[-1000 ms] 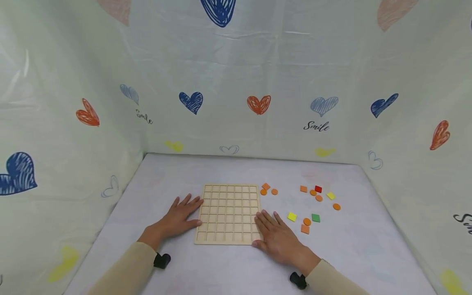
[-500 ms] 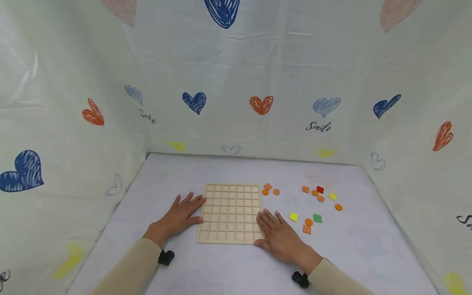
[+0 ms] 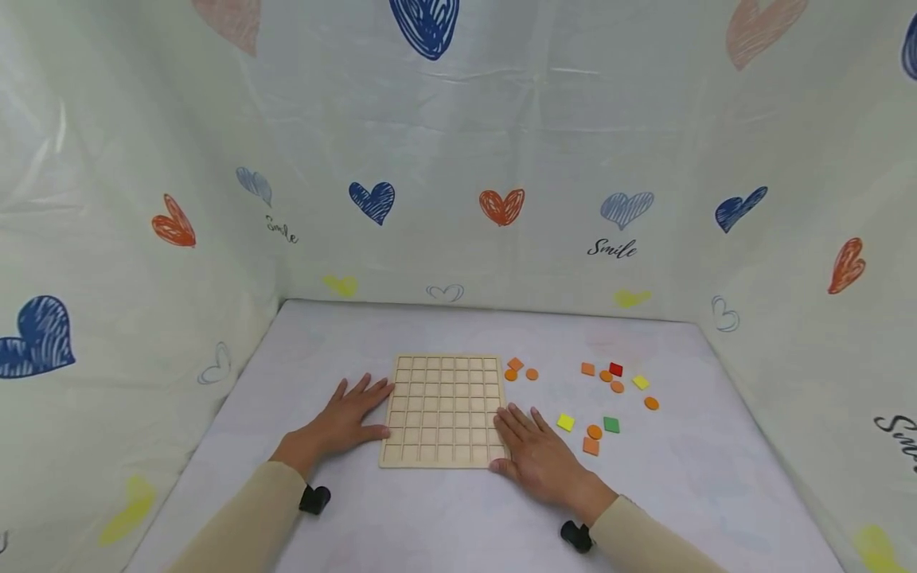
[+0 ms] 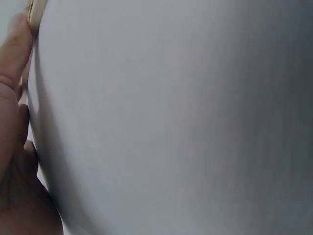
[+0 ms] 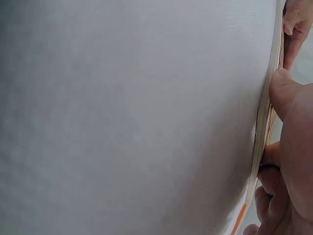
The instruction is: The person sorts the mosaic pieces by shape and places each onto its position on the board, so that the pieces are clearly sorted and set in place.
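Observation:
A square wooden grid board (image 3: pixel 446 411) with rows of shallow square cells lies flat on the table. My left hand (image 3: pixel 342 426) rests palm down at its left edge, fingers spread and straight, the index fingertip and thumb tip at the rim. On the opposite side my right hand (image 3: pixel 540 461) lies with straight fingers over the board's lower right edge, thumb at the near corner. In the right wrist view, the thumb (image 5: pixel 286 93) touches the board's edge (image 5: pixel 264 122). The left wrist view has the left hand's finger (image 4: pixel 14 49) against the wooden rim.
Flat coloured pieces lie to the board's right: orange discs (image 3: pixel 595 431), orange squares (image 3: pixel 591 446), yellow squares (image 3: pixel 565 422), a green square (image 3: pixel 611 425) and a red square (image 3: pixel 616 369). A white sheet with printed hearts (image 3: pixel 501 207) walls the table (image 3: pixel 444 517) at back and sides.
The head view has shifted slightly. Both hands stay in place at the board's edges, and the pieces have not moved.

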Action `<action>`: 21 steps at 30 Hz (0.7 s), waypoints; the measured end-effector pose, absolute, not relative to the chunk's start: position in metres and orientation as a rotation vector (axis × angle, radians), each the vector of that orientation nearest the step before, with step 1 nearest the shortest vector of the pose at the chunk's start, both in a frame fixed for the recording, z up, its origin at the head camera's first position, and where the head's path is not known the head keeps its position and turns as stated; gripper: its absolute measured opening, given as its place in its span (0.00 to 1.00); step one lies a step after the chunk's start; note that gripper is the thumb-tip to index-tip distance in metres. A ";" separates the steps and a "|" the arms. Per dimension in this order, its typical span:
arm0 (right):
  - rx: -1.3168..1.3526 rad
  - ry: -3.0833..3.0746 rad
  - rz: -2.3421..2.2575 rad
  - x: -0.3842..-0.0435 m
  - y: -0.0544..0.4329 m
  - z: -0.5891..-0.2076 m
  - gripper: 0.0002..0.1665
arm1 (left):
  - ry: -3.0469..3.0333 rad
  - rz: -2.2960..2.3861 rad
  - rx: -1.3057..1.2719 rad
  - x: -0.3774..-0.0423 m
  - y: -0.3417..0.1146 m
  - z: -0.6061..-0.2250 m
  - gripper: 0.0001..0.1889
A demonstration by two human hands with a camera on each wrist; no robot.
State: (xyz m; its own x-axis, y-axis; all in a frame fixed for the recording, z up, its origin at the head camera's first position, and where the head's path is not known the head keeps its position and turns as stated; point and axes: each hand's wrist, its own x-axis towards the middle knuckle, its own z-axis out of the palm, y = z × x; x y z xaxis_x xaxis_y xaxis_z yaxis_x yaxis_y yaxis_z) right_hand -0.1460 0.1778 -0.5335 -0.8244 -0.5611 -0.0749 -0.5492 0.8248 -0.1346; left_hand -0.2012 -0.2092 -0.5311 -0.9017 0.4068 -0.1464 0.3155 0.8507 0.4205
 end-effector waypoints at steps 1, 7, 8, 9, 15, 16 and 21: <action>-0.885 2.896 -0.162 -0.146 0.177 -0.534 0.48 | 2.795 0.577 0.558 -0.202 -0.211 -0.532 0.47; -0.894 2.900 -0.158 -0.148 0.179 -0.534 0.48 | 2.777 0.601 0.559 -0.205 -0.213 -0.534 0.49; -0.896 2.897 -0.163 -0.148 0.180 -0.533 0.48 | 2.775 0.604 0.552 -0.205 -0.213 -0.535 0.50; -0.900 2.893 -0.175 -0.149 0.181 -0.533 0.48 | 2.772 0.613 0.542 -0.205 -0.213 -0.535 0.50; -0.929 2.885 -0.243 -0.151 0.190 -0.530 0.45 | 2.763 0.645 0.529 -0.204 -0.212 -0.536 0.50; -0.928 2.891 -0.260 -0.152 0.192 -0.530 0.44 | 2.764 0.647 0.527 -0.204 -0.212 -0.536 0.50; -0.870 2.930 -0.361 -0.156 0.207 -0.526 0.43 | 2.777 0.644 0.512 -0.203 -0.213 -0.535 0.50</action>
State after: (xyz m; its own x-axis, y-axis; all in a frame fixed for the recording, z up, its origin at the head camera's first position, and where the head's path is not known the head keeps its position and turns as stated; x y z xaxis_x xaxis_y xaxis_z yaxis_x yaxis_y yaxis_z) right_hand -0.1558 0.2074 -0.5263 -0.8383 -0.5452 0.0053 -0.5301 0.8129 -0.2412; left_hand -0.2032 -0.2126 -0.5349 -0.9084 0.3882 -0.1555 0.2802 0.8410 0.4628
